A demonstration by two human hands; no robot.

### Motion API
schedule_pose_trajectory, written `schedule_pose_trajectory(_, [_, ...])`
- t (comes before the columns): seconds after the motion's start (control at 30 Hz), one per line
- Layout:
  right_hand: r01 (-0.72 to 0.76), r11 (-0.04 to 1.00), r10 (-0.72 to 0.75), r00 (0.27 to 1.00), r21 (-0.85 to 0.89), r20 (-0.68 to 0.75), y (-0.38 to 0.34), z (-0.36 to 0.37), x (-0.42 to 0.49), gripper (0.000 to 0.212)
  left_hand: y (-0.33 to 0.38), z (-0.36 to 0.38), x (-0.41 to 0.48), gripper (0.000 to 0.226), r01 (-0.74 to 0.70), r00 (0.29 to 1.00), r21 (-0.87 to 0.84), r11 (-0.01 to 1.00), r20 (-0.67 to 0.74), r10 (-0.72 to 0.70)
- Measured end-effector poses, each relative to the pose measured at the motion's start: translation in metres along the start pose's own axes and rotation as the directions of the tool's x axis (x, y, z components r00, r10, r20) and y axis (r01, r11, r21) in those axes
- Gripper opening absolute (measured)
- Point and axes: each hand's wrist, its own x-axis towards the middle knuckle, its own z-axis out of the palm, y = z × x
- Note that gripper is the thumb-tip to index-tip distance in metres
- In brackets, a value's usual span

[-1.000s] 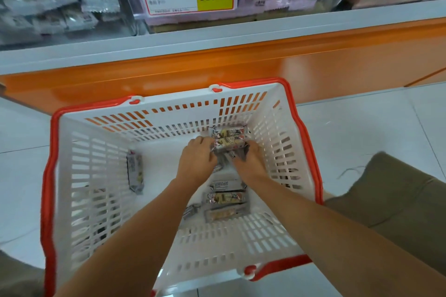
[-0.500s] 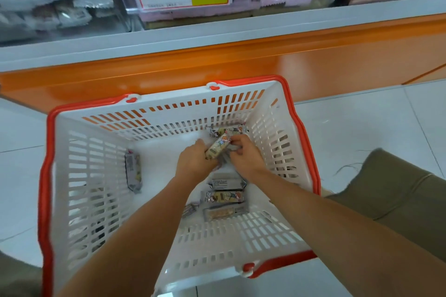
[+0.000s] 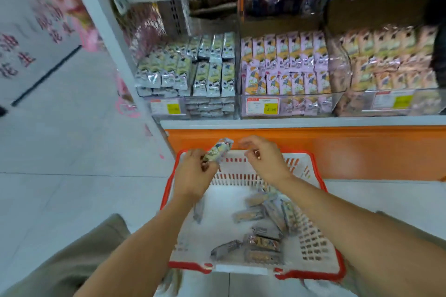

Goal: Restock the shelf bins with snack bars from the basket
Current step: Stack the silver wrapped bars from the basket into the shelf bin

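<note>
Left hand (image 3: 193, 173) grips one snack bar (image 3: 218, 152) above the far rim of the basket (image 3: 311, 275), bar tilted up to the right; right hand (image 3: 264, 160) just beside it, fingers loosely curled, holding nothing; other bars (image 3: 260, 241) lie loose on the basket floor; stocked shelf bins (image 3: 313, 103) stand beyond.

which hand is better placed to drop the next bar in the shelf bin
Left. The left hand grips a snack bar, raised above the basket at its far rim and below the shelf's grey-wrapped bars. The right hand hovers beside it, holding nothing.
</note>
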Motion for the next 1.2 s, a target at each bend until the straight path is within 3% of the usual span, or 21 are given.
schedule_pose_trajectory(0.2, [0.202, 0.976, -0.210, 0.972, -0.083, -0.107, -0.078, -0.046, 0.018, 0.027, 0.037, -0.078, 0.000, 0.016, -0.087, 0.956, -0.015, 0.996, -0.284, 0.079])
schedule_pose_trajectory(0.47, [0.183, 0.954, -0.228, 0.957, -0.236, -0.177, -0.114, -0.070, 0.066, 0.034, 0.085, -0.114, 0.065, 0.039, -0.078, 0.924, 0.095, 0.992, -0.368, 0.108])
schedule_pose_trajectory(0.73, [0.100, 0.962, -0.130, 0.986, -0.253, -0.108, -0.102, -0.073, 0.103, 0.061, 0.109, -0.099, 0.120, 0.042, -0.116, 0.938, 0.330, 0.937, -0.273, 0.213])
schedule_pose_trajectory(0.93, [0.147, 0.972, -0.165, 0.983, -0.186, -0.084, -0.086, -0.077, 0.109, 0.060, 0.116, -0.077, 0.133, 0.049, -0.127, 0.953, 0.426, 0.896, -0.200, 0.229])
schedule_pose_trajectory(1.2, [0.182, 0.970, -0.191, 0.981, -0.159, -0.044, -0.072, -0.070, 0.105, 0.063, 0.115, -0.058, 0.134, 0.042, -0.202, 0.957, 0.493, 0.846, -0.085, 0.278])
